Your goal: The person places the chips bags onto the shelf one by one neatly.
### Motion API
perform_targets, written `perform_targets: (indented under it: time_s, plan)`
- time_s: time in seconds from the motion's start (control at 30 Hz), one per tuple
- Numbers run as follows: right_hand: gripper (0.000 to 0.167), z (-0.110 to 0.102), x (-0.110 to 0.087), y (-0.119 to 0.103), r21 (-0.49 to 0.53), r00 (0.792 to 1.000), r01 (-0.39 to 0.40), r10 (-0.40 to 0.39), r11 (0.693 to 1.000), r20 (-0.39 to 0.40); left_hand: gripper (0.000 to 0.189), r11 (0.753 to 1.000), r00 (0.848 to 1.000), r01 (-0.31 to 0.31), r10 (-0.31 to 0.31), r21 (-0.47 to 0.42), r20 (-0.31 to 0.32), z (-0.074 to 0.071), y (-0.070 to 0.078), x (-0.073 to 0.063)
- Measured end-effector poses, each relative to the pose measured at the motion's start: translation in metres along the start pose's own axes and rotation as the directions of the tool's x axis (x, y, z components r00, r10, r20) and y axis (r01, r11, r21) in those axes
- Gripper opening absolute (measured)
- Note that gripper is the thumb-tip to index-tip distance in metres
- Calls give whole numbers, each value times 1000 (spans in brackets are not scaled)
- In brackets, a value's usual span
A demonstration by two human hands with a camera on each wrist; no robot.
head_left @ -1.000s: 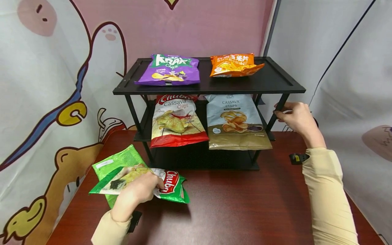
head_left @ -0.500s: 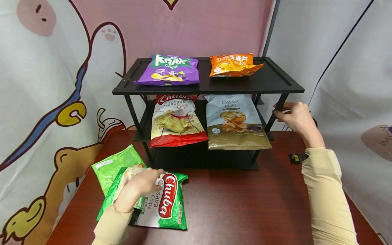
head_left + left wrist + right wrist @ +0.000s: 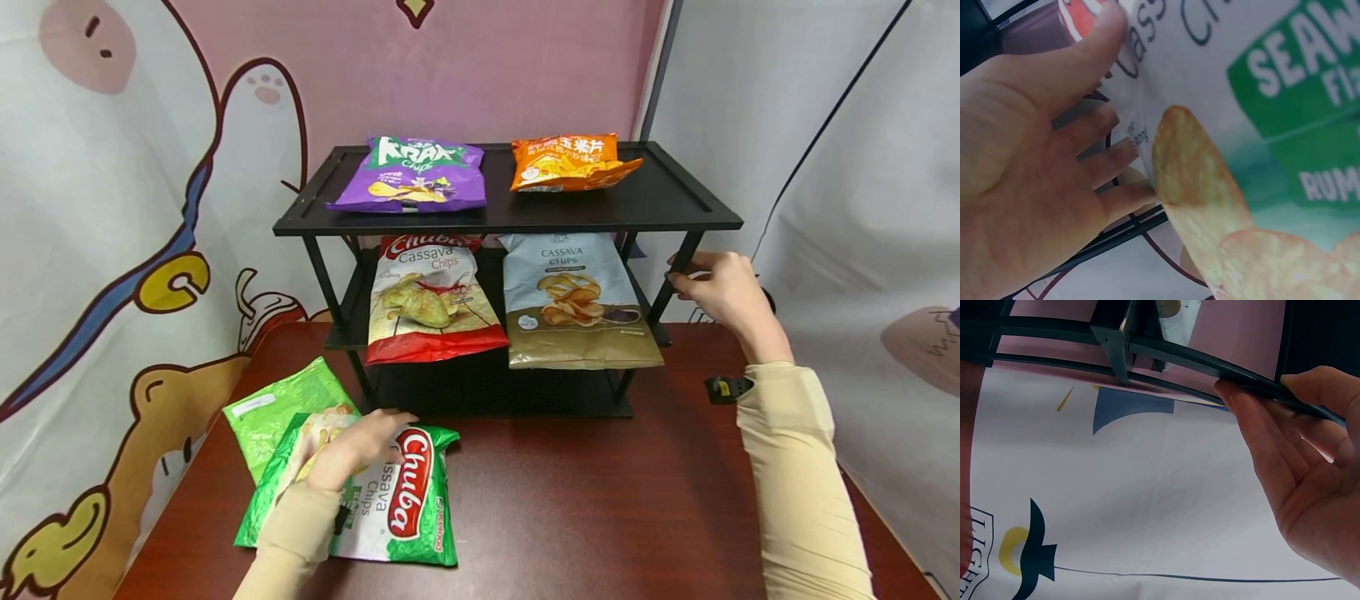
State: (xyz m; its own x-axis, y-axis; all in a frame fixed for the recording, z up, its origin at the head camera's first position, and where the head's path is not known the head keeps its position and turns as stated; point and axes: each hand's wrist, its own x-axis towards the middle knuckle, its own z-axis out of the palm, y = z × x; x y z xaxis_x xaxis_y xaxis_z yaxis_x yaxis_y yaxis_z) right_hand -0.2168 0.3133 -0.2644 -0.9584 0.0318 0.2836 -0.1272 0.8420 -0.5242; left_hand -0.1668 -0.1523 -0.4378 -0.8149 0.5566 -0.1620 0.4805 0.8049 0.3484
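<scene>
Table [image 3: 570, 500] bears green Chuba bag [image 3: 375, 510] under left grip [image 3: 366, 446], right grip [image 3: 723, 293] pinching rack [image 3: 498, 207].

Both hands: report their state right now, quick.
Left hand: at the edge of the green Chuba bag; whether it grips cannot be told.
Right hand: closed, holding a post of the black rack.
</scene>
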Motion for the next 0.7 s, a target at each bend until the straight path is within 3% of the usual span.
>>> perform_targets:
  time_s: [0.23,0.43,0.57,0.7]
  plan:
    - [30,0,0,0,8,1000,4,-4,1000,0,42,997,993,-58,63,51,-97,4,-7,1]
    - [30,1,0,0,4,1000,4,-4,1000,-3,33,992,983,-101,112,81,-144,6,-9,1]
    - [30,1,0,0,-3,1000,6,-6,1000,-8,26,994,977,-88,99,67,-187,5,-9,0]
    - [30,2,1,1,-2,1000,4,-4,1000,-6,20,998,958,-54,60,27,-279,4,-6,1]
